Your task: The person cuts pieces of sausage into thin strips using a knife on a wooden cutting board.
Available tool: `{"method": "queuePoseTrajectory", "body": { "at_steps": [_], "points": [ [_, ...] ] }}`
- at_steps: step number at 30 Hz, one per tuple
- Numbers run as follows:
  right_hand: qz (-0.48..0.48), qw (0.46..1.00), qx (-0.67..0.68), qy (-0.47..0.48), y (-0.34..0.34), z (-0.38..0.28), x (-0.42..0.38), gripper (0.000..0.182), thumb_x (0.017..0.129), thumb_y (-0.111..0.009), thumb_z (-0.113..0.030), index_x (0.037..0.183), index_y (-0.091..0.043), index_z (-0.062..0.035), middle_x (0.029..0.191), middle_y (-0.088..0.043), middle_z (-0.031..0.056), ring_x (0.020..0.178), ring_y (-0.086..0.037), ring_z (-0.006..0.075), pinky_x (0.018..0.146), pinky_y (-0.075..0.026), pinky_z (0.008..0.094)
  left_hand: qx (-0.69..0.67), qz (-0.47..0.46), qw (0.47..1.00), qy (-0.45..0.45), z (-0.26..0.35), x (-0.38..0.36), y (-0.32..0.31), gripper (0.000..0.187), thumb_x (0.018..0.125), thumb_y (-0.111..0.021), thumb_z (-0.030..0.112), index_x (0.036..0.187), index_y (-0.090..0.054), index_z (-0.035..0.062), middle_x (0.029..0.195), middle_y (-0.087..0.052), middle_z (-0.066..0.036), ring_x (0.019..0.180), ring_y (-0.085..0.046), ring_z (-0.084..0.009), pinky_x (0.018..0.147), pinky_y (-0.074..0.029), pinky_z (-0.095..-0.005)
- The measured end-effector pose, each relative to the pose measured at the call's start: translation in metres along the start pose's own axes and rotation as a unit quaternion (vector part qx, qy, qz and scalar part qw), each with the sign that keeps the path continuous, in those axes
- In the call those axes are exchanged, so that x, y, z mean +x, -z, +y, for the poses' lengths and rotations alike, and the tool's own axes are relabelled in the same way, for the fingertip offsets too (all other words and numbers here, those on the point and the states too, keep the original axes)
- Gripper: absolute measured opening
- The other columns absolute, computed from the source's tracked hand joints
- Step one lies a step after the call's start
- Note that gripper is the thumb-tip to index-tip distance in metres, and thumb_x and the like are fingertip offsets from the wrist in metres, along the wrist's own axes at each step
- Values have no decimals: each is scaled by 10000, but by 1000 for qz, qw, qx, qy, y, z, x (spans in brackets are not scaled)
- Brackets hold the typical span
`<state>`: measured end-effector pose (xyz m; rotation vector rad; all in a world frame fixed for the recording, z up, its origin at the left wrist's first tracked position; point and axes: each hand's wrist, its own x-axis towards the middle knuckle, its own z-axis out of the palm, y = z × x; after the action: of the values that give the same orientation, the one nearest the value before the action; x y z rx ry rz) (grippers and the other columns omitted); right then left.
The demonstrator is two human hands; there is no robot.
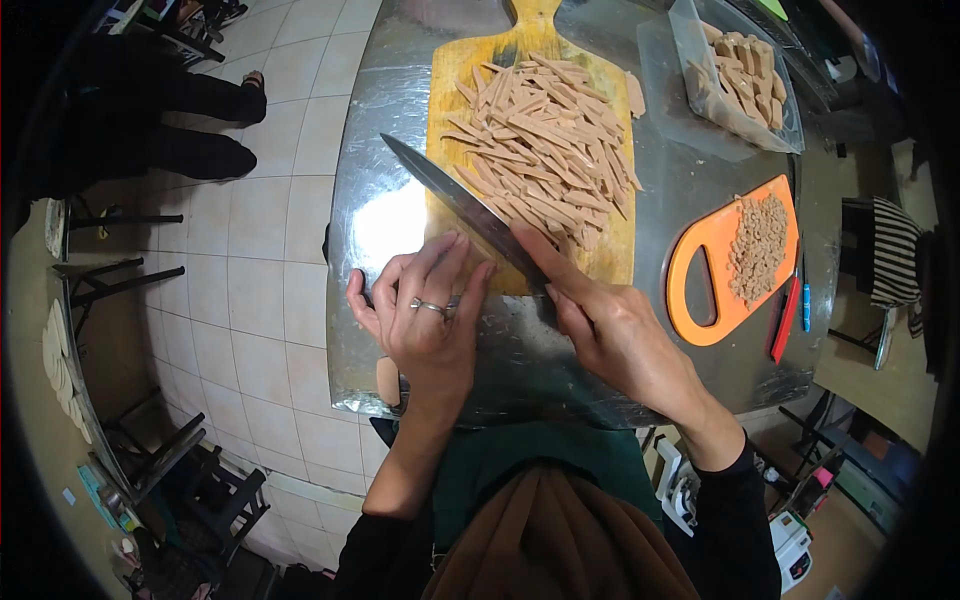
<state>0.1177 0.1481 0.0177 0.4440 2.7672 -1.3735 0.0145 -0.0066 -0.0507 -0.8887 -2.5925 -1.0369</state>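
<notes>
The work in hand is the slicing of food into strips on the long yellow wooden cutting board, which lies on a sheet-metal table top. The right hand is closed around the handle of a large steel-bladed kitchen knife, index finger stretched along the spine; the handle itself is hidden in the palm. The blade runs up and to the left, tip above the bare metal beside the board. The left hand, bearing a silver ring, is curled with fingertips pressed down at the near end of the board, just beside the blade; what lies under those fingers cannot be made out, so whether they pin a piece is uncertain. A broad heap of pale tan cut strips covers the middle and far part of the board, apart from both hands. Judgement: the cutting step is well advanced. The next stroke calls for the blade to be squared to the guiding knuckles, with the left fingertips tucked back, since they sit close to the edge. Also noted: an orange plastic cutting board carrying small diced bits, and a clear plastic container of thicker pieces, both well to the right.
</notes>
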Motion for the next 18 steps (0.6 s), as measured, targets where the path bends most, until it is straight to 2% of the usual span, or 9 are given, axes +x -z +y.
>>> {"method": "queuePoseTrajectory", "body": {
  "at_steps": [3, 9, 18],
  "points": [
    [-1, 1000, -5, 19, 5, -4, -11, 799, 877, -567, 126, 1601, -350, -135, 911, -684, 266, 753, -665, 466, 628, -524, 523, 4, 7, 1000, -4, 0, 0, -1, 349, 752, -884, 195, 1084, -780, 161, 1113, -726, 60, 1040, -623, -180, 1143, -264, -548],
    [-20, 999, -35, -33, 1, -9, -34, 835, 896, -596, 88, 1624, -326, -222, 744, -591, 164, 607, -613, 393, 577, -501, 498, -6, -1, 1000, 2, -1, 0, 0, 318, 771, -871, 181, 1075, -785, 148, 1106, -724, 55, 1041, -629, -180, 1151, -255, -558],
    [-40, 995, -79, -42, 0, -16, -36, 879, 878, -617, 71, 1634, -302, -250, 717, -516, 127, 570, -605, 352, 536, -527, 468, -16, -22, 1000, 5, -1, 1, 4, 302, 815, -846, 171, 1108, -775, 149, 1126, -720, 64, 1057, -625, -175, 1162, -223, -597]
  ]
}}
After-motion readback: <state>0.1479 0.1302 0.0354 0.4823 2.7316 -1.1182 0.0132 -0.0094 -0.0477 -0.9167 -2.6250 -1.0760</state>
